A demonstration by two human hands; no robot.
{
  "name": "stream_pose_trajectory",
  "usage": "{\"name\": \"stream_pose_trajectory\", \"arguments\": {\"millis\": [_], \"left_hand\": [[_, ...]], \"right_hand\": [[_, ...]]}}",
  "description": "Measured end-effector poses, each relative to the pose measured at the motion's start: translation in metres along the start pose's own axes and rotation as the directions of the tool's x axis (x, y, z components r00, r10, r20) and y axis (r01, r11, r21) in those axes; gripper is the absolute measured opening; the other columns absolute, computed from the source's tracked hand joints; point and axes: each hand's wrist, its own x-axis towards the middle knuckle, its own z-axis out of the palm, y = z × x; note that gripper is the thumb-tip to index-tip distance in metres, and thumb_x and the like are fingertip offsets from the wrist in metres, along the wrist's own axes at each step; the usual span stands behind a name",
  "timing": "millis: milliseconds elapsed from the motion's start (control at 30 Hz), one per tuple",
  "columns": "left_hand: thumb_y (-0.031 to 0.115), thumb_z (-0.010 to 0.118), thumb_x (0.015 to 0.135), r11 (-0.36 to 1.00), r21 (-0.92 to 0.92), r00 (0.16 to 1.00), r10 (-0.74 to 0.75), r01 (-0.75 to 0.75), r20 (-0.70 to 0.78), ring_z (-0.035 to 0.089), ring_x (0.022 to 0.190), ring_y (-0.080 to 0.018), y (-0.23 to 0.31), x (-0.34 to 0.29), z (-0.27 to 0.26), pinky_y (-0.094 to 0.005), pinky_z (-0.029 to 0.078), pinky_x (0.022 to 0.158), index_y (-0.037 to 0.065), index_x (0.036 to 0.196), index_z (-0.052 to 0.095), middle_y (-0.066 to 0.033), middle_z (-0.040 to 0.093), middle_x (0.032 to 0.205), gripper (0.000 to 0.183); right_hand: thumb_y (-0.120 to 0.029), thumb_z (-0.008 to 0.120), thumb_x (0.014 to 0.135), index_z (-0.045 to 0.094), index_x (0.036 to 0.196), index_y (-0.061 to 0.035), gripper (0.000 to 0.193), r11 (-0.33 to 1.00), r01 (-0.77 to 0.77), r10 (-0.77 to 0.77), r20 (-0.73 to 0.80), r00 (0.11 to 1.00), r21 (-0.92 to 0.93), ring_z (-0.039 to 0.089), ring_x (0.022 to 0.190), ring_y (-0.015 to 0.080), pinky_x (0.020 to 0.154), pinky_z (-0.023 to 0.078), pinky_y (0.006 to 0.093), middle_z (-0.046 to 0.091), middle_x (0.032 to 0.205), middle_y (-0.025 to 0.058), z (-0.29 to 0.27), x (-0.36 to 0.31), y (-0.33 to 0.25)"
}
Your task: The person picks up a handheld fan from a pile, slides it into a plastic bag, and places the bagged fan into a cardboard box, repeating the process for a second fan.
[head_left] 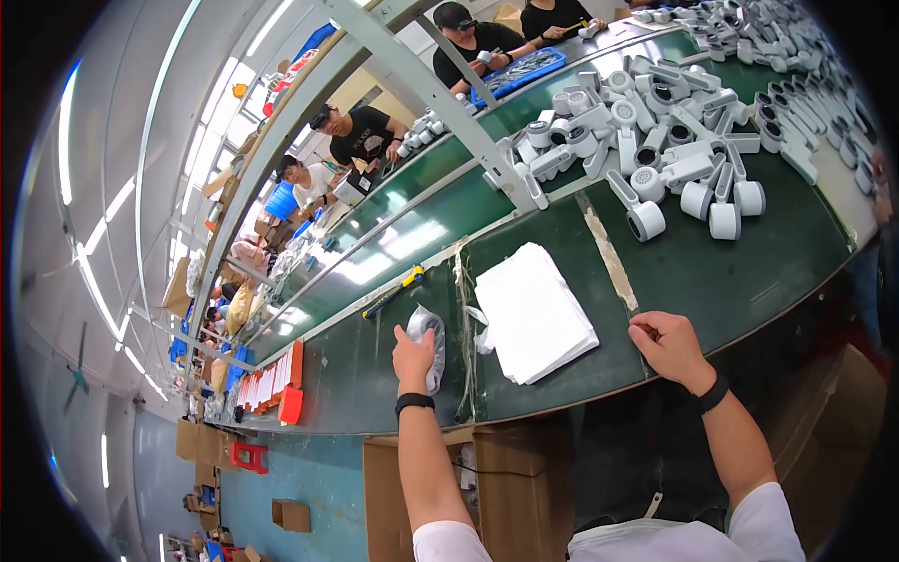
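My left hand (413, 358) is closed round the near left side of a grey item in a clear plastic bag (432, 330), on the green tabletop (337, 375). What the bag holds is partly hidden. My right hand (670, 348) is over the near table edge, fingers curled in a pinch; whatever they may hold cannot be made out. Between the hands lies a stack of white sheets or bags (536, 317). A worn tan tape strip (607, 253) runs toward my right fingers. Beyond the bagged item rests a yellow and black utility knife (393, 291).
Grey-white handheld devices with round heads (655, 140) are heaped at far right. A metal post (468, 122) rises beyond the table. Orange-edged flat boxes (273, 382) stand at left. Below the edge is an open carton (520, 478). Several people work across the line beside a blue tray (520, 77).
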Motion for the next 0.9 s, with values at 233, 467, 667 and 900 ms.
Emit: {"name": "stream_pose_trajectory", "arguments": {"millis": [233, 467, 667, 900], "left_hand": [[0.051, 0.065, 0.082, 0.987, 0.128, 0.994, -0.100, 0.094, 0.035, 0.064, 0.094, -0.0433, 0.021, -0.007, 0.009, -0.0498, 0.050, 0.081, 0.000, 0.101, 0.056, -0.0253, 0.067, 0.099, 0.055], [0.054, 0.066, 0.080, 0.981, 0.119, 0.986, -0.160, 0.153, 0.044, 0.064, 0.094, -0.0433, 0.030, -0.004, 0.000, -0.0493, 0.050, 0.082, 0.001, 0.101, 0.056, -0.0245, 0.067, 0.098, 0.058], [0.061, 0.067, 0.076, 0.970, 0.218, 0.993, -0.095, 0.108, -0.072, 0.058, 0.106, -0.0415, 0.042, -0.020, -0.006, -0.0505, 0.048, 0.086, 0.003, 0.131, 0.047, -0.0216, 0.061, 0.114, 0.082], [0.026, 0.075, 0.081, 0.916, -0.326, 0.938, 0.123, -0.233, -0.324, 0.058, 0.087, -0.0231, 0.076, -0.093, -0.027, -0.0367, 0.049, 0.072, -0.002, 0.119, 0.056, -0.0112, 0.061, 0.101, 0.051]], "right_hand": [[-0.011, 0.067, 0.086, 0.068, 0.096, 0.0036, 0.017, 0.999, 0.016, -0.016, 0.012, 1.000, 0.030, 0.057, 0.060, 0.0080, 0.056, 0.047, 0.0235, 0.068, 0.076, 0.0067, 0.000, 0.005, 0.005], [-0.012, 0.066, 0.086, 0.068, 0.095, 0.0030, 0.018, 1.000, -0.019, 0.019, 0.008, 1.000, 0.022, 0.061, 0.061, 0.0145, 0.058, 0.049, 0.0265, 0.068, 0.078, 0.0098, -0.002, 0.007, 0.001], [-0.013, 0.067, 0.085, 0.069, 0.093, 0.0008, 0.016, 0.998, 0.054, -0.054, -0.002, 0.999, -0.017, 0.064, 0.064, 0.0147, 0.061, 0.051, 0.0272, 0.068, 0.076, 0.0100, -0.004, 0.003, 0.008], [-0.016, 0.066, 0.084, 0.069, 0.093, -0.0029, 0.016, 0.997, 0.060, -0.060, -0.002, 0.998, -0.041, 0.065, 0.066, 0.0210, 0.063, 0.052, 0.0305, 0.068, 0.075, 0.0088, -0.005, 0.000, 0.007]]}}
